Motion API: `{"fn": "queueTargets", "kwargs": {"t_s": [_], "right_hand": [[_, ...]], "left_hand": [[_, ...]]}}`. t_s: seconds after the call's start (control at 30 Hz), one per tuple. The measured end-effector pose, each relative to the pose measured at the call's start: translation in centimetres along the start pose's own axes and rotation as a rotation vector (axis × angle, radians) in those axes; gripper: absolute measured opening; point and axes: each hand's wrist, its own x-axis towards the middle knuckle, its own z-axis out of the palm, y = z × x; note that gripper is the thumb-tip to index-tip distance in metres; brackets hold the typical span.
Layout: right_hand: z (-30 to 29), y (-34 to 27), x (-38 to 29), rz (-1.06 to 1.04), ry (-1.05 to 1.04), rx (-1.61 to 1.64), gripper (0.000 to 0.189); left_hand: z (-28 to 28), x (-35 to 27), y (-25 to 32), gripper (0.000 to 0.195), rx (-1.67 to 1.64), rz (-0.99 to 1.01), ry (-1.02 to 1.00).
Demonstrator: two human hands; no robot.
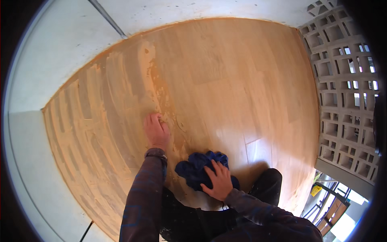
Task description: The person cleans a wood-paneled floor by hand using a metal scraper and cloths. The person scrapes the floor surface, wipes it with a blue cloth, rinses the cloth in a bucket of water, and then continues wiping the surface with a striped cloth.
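My left hand (157, 130) is low over a wood-look plank floor (217, 90), its fingers curled inward. Whether something small is inside those fingers is hidden from above. Just beyond it, a band of wet tan-orange paste (161, 90) runs up the floor in patches and smears. My right hand (219, 181) holds a bunched dark blue cloth (193, 169) against the floor in front of my knees, fingers spread over its folds. Left of the band, the planks carry pale streaks of a smeared film (90, 127); right of it they look cleaner and shinier.
White walls (45, 66) border the floor on the left and far side, with an orange residue line along the far edge. On the right stands a perforated concrete block screen (332, 99). My black-clad knee (267, 184) rests beside the cloth. A wood-and-metal object (334, 211) stands beyond the floor's lower right edge.
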Motion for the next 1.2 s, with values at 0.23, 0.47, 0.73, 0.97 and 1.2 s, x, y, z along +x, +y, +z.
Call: {"fn": "queueTargets", "kwargs": {"t_s": [0.23, 0.47, 0.73, 0.97, 1.2], "right_hand": [[0.9, 1.8, 6.8, -0.439, -0.154, -0.243, 0.081], [0.2, -3.2, 18.6, -0.327, 0.019, -0.262, 0.084], [-5.7, -4.8, 41.5, -0.46, 0.334, -0.381, 0.061], [-9.8, -4.4, 55.4, -0.685, 0.428, -0.465, 0.055], [-4.3, -7.1, 42.5, -0.742, 0.19, -0.392, 0.063]], "left_hand": [[0.3, -0.2, 0.9, 0.027, -0.151, -0.005, 0.046], [-2.2, -1.2, -2.3, 0.032, -0.8, -0.344, 0.207], [-11.9, -4.6, -13.2, 0.042, 0.072, -0.428, 0.391], [-11.2, -4.6, -13.7, 0.048, 0.063, -0.351, 0.31], [-12.1, -5.4, -14.9, 0.049, 0.085, -0.343, 0.315]]}}
